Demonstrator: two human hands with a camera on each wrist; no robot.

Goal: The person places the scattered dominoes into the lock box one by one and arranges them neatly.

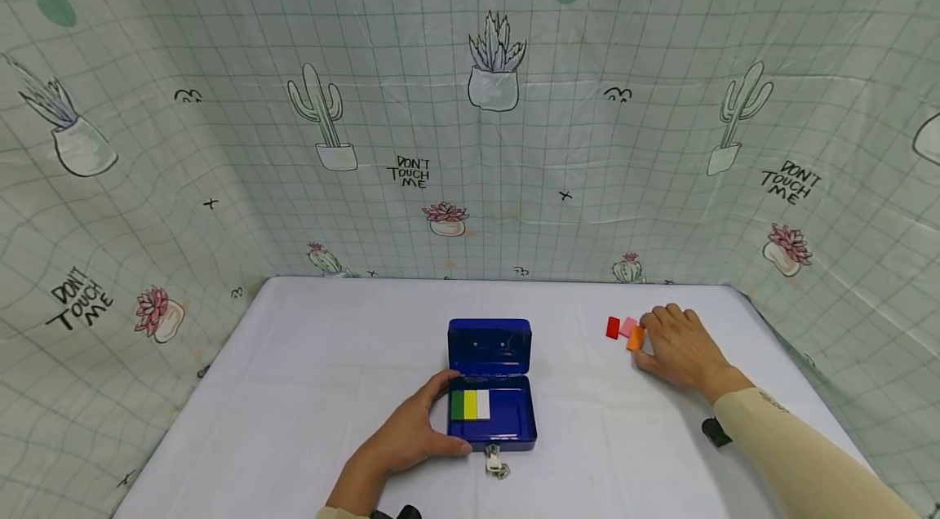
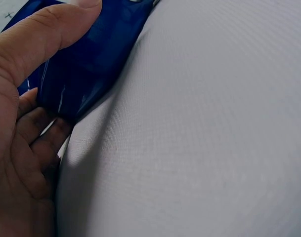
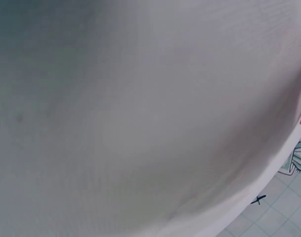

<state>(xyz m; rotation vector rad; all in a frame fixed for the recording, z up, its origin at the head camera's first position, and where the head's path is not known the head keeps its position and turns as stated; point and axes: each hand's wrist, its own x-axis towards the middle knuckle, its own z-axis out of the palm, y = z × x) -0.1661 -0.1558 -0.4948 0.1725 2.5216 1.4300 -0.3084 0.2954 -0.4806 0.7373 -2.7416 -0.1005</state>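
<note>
Blue and glossy, the box (image 1: 514,414) stands on the white cloth (image 1: 352,356), and we see its lid (image 1: 489,349) raised at the back. Inside, against the left side, we find a green block (image 1: 457,405), a yellow block (image 1: 470,405) and a white block (image 1: 482,405) set side by side; the right part of the floor lies bare. Keys (image 1: 495,463) hang at the front edge.

We see the left hand (image 1: 407,433) gripping the box's left end, thumb along the front and fingers bent round toward the back corner, a hold the left wrist view also shows. Well off to the right, the right hand (image 1: 683,352) pinches the orange block (image 1: 635,338) between thumb and forefinger, the gap just wide enough for it. Just beside it we make out a pink block (image 1: 627,327), then a red block (image 1: 613,328). Behind everything we see a checked backdrop (image 1: 558,135) printed with potted plants.
</note>
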